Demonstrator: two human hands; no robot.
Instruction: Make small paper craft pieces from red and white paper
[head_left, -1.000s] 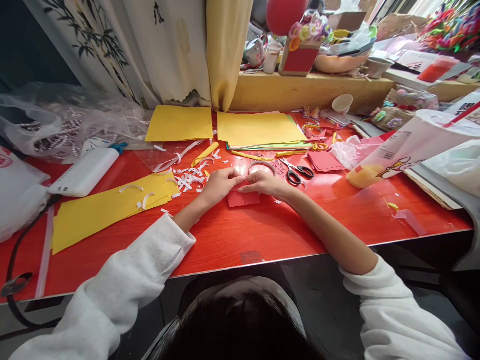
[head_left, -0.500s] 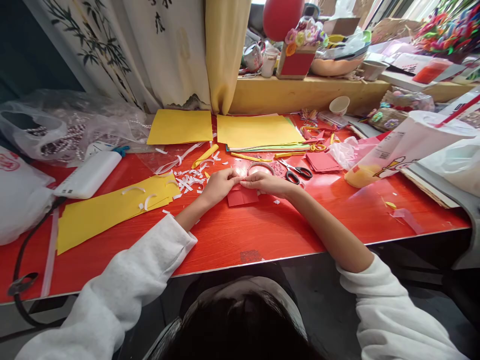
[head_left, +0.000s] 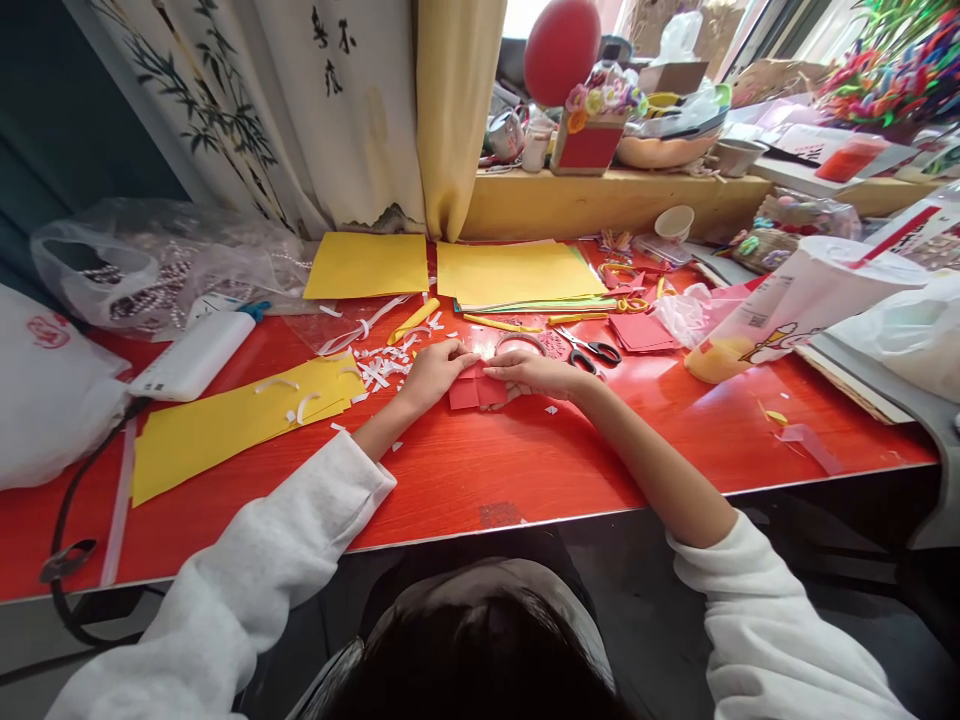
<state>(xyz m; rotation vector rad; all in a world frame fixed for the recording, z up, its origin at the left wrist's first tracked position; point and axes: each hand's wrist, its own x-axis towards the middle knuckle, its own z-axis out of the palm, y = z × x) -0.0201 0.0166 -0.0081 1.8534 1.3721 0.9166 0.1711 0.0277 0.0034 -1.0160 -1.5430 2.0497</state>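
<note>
A small creased piece of red paper (head_left: 466, 393) is held between my two hands over the red table. My left hand (head_left: 436, 376) pinches its upper left edge with thumb and fingers. At the paper's right side, my right hand (head_left: 534, 374) grips it, thumb on top and some fingers below. Just beyond my hands lies a roll of clear tape (head_left: 521, 343). Black-handled scissors (head_left: 589, 350) rest to the right of it, near a stack of red paper squares (head_left: 642, 333). White paper scraps (head_left: 382, 367) are scattered left of my left hand.
Yellow paper strips (head_left: 240, 420) and a white power strip (head_left: 193, 357) lie on the left. Yellow sheets (head_left: 517, 272) are stacked at the back. A tilted-looking drink cup (head_left: 795, 305) with a red straw stands on the right. The table's front edge (head_left: 450, 535) runs close to me.
My right hand has shifted its grip on the red paper, with fingers now showing beneath it. The fingertips of my two hands have moved slightly apart. The camera view has shifted a little.
</note>
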